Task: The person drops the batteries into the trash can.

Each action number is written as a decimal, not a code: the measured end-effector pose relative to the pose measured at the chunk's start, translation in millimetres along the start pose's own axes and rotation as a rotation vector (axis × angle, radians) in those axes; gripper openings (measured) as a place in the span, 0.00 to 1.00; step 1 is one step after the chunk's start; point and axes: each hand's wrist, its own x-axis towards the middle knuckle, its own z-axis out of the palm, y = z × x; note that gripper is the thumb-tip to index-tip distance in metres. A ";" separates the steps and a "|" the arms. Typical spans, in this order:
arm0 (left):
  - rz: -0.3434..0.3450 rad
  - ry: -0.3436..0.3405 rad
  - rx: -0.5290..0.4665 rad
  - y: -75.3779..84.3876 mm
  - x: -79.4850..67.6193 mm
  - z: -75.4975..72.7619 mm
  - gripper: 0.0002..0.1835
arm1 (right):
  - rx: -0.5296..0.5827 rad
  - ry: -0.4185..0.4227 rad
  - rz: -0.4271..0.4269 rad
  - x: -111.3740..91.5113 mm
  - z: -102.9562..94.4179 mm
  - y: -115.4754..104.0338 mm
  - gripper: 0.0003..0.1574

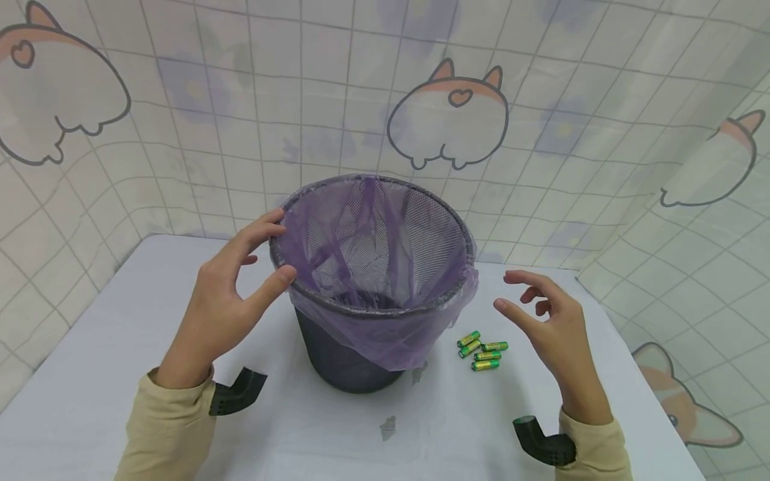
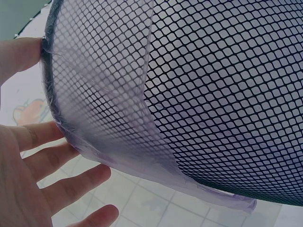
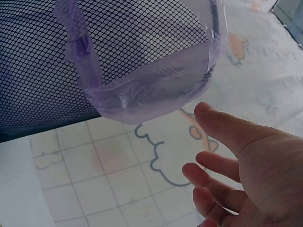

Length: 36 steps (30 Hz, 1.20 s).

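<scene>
A black mesh wastebasket (image 1: 349,367) stands upright at the middle of the table. A thin purple bin bag (image 1: 385,337) lines it and is folded over its rim, hanging lower at the front right. My left hand (image 1: 222,304) is at the left side of the rim, thumb and fingers spread. In the left wrist view its fingertips (image 2: 51,132) are right at the bag-covered edge. To the right of the basket my right hand (image 1: 556,327) hovers with loosely bent fingers, holding nothing. Several green and yellow batteries (image 1: 486,356) lie in a small group between the basket and that hand.
A white cloth covers the table (image 1: 90,401), with small grey patches (image 1: 388,427) in front of the basket. Behind and at both sides hangs a checked curtain (image 1: 325,87) printed with cartoon corgis. A dark fitting (image 1: 237,393) is on each wrist.
</scene>
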 end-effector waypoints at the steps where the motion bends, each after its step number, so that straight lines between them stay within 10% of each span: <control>1: -0.001 0.001 0.000 -0.2 -0.1 0.0 0.26 | -0.003 -0.001 0.001 -0.2 0.2 0.5 0.25; 36: 0.001 0.007 -0.003 0.1 0.1 0.4 0.26 | -0.056 -0.034 0.043 -11.2 4.2 19.6 0.25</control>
